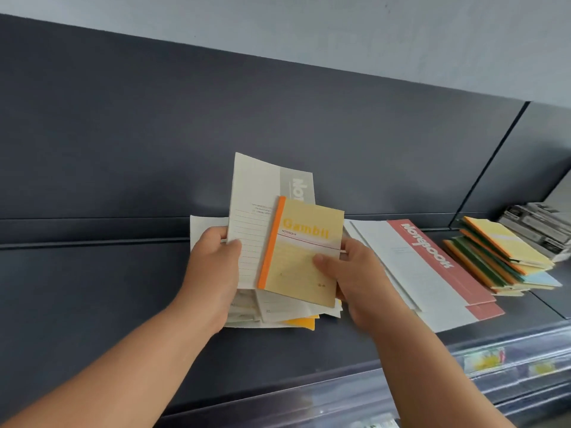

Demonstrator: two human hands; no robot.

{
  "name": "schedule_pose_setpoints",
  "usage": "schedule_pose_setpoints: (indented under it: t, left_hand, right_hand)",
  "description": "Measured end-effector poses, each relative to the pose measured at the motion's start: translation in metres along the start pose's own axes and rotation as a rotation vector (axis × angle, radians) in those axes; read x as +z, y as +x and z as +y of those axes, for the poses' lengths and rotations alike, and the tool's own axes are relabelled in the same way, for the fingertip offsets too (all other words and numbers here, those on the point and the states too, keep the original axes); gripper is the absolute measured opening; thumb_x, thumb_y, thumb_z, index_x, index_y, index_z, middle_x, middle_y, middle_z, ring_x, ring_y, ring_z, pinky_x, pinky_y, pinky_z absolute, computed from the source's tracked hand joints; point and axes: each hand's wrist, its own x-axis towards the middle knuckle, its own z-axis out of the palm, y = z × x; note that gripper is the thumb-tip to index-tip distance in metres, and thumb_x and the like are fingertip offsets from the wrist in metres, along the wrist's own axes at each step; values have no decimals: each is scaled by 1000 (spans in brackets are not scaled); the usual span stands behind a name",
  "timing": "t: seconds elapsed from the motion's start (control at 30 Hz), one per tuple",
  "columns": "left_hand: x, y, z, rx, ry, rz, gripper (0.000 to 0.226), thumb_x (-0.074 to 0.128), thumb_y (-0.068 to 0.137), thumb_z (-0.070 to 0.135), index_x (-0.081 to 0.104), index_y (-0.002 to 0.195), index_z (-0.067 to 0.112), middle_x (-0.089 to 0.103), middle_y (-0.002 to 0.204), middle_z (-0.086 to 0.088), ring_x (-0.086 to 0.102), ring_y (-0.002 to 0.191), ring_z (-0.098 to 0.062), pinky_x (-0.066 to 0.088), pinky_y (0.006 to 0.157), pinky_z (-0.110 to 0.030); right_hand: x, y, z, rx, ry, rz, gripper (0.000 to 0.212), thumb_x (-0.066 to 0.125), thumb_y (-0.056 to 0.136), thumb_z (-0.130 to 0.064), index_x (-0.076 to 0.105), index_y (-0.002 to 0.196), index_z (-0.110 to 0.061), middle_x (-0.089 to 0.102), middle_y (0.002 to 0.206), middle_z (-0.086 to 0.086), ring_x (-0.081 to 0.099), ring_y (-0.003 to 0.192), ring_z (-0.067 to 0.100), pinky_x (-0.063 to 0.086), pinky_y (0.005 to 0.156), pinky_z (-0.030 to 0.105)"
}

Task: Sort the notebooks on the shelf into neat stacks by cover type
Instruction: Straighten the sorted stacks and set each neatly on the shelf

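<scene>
Two hands work over a dark shelf (92, 288). The left hand (216, 267) grips a large white notebook (256, 193), thumb on its cover, above a loose pile (278, 316). The right hand (349, 273) pinches a small yellow notebook (304, 251) held in front of the white one. To the right lie a red-edged stack (432, 267), then a small stack (500, 261) of coloured covers. The yellow notebook likely belongs on the small stack: carry it flat and square its spine with the others.
</scene>
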Motion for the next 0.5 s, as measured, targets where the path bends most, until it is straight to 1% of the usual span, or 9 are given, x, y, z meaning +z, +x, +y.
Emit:
schedule_pose_setpoints:
  t: [0.07,0.1,0.17,0.2,0.23,0.3,0.33,0.4,0.5]
  left_hand:
    - [-2,6,-7,59,125,20,25,37,98,10,55,107,24,64,101,10,61,93,-9,49,67,-25]
    - [-5,9,-11,86,204,29,26,36,97,10,53,110,26,62,103,11,59,93,-9,50,68,-27]
    - [-12,17,-21,107,432,52,30,36,96,14,50,118,29,59,105,9,57,96,-17,52,79,-39]
    - [-16,21,-24,105,589,63,31,37,96,16,48,123,29,55,105,8,53,104,-23,48,87,-43]
    - [-19,22,-26,103,750,69,31,39,96,18,46,125,27,52,105,6,47,112,-27,42,93,-43]
    - [-23,24,-28,145,989,89,30,47,94,20,45,123,23,53,112,3,37,123,-29,33,95,-43]
    - [-24,25,-29,179,1057,92,32,50,92,21,44,123,23,53,120,2,33,128,-29,31,96,-44]
    - [-27,26,-29,241,1146,83,45,53,91,26,37,132,21,44,135,3,22,138,-28,28,103,-47]
    - [-22,21,-24,365,1214,59,63,52,91,35,24,146,21,27,152,0,11,144,-26,22,108,-47]
  right_hand:
    - [-7,-1,2,16,8,68,20,62,90,-4,64,101,-21,72,104,2,69,96,23,57,85,48]
    - [-11,-1,4,22,14,93,20,62,90,-4,62,102,-19,71,104,4,69,96,24,57,86,48]
    - [-15,-3,7,31,37,122,19,61,90,-4,61,105,-16,71,104,6,69,96,27,57,86,50]
    - [-16,-4,8,34,45,129,19,61,90,-4,61,105,-16,71,104,7,69,97,28,57,86,52]
    - [-17,-5,9,36,52,131,19,60,90,-4,61,105,-16,71,104,8,69,97,29,56,86,53]
    - [-18,-7,7,31,70,126,19,60,91,-3,61,105,-15,72,104,9,69,98,30,55,88,54]
    - [-18,-8,7,28,77,127,19,60,91,-3,61,105,-15,72,104,8,69,98,29,55,88,53]
    - [-20,-10,5,18,78,130,19,61,91,-5,62,105,-17,72,104,7,69,97,27,56,87,50]
    - [-24,-14,4,0,70,138,19,61,92,-6,61,105,-20,72,103,5,69,96,25,58,84,45]
